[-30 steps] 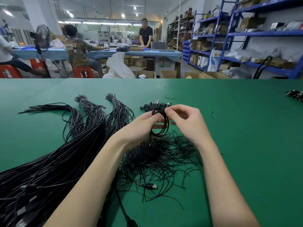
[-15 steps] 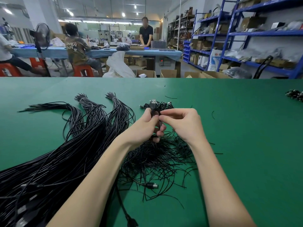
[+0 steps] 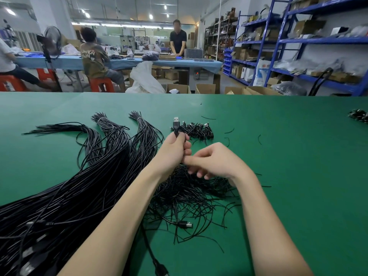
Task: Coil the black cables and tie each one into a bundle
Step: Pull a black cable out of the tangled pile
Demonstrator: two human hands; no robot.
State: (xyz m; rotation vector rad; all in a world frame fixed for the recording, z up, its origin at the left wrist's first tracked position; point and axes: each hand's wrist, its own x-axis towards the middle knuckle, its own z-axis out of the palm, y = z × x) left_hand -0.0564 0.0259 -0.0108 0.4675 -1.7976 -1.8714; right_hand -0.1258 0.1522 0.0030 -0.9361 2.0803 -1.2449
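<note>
The left hand (image 3: 175,148) is closed tight around a coiled black cable (image 3: 176,127), held up over the green counter (image 3: 298,156), its plug sticking out on top. The right hand (image 3: 215,162) has curled fingers beside it; I cannot tell if it holds a tie. If the left hand loosens, the coil could spring open.

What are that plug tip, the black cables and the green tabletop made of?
Plug tip: bright silvery shell, likely metal. Black cables: smooth, slightly glossy sheath that bends freely, probably plastic or rubber. Green tabletop: flat matte sheet, perhaps a rubber or vinyl mat; uncertain.
</note>
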